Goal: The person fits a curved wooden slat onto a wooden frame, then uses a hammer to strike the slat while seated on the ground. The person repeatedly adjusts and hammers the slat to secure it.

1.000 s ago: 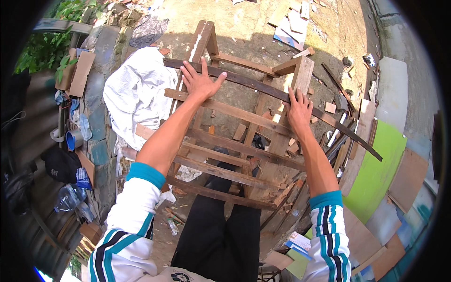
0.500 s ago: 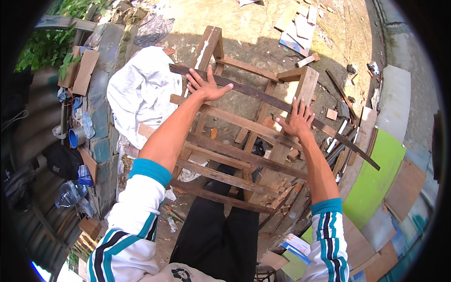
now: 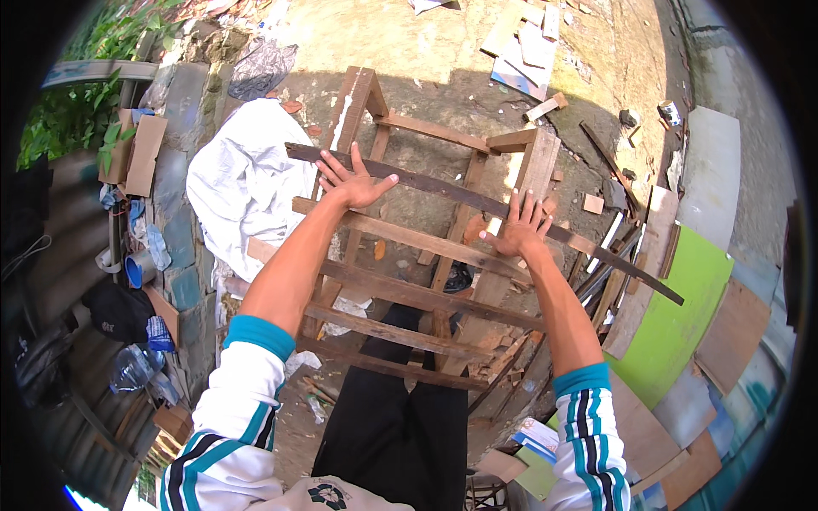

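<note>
A long dark wooden slat [image 3: 443, 191] lies crosswise over a wooden frame [image 3: 537, 166], its right end reaching well past the frame. My left hand [image 3: 351, 187] rests flat on the slat near its left end, fingers spread. Farther right, my right hand [image 3: 520, 233] presses on the same slat with its fingers spread too. Nearer to me, several more slats run roughly parallel across the frame, among them a lighter brown slat [image 3: 409, 238] and a dark one [image 3: 426, 295]. The undersides of both palms are hidden.
White cloth [image 3: 243, 179] lies left of the frame, beside a low block wall [image 3: 183, 221]. At right are a green board [image 3: 682, 307], wood scraps and a pale panel [image 3: 711, 179]. More offcuts [image 3: 528, 55] lie on the far ground. My legs [image 3: 383, 409] are close to the frame.
The frame and slats sit slightly lower and farther left in the picture, as the view has shifted. Both hands stay spread on the dark slat.
</note>
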Available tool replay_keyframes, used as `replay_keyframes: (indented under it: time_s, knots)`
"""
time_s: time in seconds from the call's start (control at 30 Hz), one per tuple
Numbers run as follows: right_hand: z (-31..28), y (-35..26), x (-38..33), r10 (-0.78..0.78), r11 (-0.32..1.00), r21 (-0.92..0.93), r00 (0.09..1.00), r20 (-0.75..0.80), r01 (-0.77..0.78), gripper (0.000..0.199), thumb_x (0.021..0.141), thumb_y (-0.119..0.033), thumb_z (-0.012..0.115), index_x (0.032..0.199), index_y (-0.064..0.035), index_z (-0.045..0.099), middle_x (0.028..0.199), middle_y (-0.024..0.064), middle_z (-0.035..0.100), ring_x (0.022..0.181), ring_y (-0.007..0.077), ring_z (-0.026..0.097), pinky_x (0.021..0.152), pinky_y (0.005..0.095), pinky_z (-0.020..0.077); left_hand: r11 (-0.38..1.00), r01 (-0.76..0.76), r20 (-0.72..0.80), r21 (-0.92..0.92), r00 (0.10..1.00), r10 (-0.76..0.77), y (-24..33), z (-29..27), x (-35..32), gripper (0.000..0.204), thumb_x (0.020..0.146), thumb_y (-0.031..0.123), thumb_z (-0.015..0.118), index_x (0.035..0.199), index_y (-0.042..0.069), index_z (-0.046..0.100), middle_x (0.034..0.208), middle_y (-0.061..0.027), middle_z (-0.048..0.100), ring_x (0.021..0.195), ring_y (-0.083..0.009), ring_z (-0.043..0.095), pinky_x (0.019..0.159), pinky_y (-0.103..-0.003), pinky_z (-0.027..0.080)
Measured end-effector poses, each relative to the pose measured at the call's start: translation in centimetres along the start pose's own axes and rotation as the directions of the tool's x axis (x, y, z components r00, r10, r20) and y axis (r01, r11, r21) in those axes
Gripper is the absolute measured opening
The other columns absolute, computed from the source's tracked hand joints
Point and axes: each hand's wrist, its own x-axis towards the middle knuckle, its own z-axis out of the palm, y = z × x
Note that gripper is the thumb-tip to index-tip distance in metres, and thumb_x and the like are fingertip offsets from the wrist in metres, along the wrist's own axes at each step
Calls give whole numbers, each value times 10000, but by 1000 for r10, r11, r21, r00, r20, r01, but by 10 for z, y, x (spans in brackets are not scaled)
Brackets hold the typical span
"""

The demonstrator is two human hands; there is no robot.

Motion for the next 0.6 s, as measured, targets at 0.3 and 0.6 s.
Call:
replay_keyframes:
  time_s: [0.3,0.6]
  knots:
    - [0,2,0,2,1000,17,1000,16,-2,1216,830,-761,592,1615,-170,-124,1671,186,-169,1538,401,-144,1200,623,-53,999,-22,-97,-44,995,18,-9,15,12,1399,726,950,462,1520,117,-334,1385,-471,-433,1305,-660,-375,1091,-751,-73]
    - [6,10,5,-15,999,29,1000,-16,15,1144,859,-729,576,1618,-238,-126,1688,137,-131,1536,415,-141,1168,690,-57,999,-36,-289,34,956,45,15,24,-1,1031,860,805,501,1634,273,76,1582,-366,-233,1422,-643,-199,1135,-713,-41]
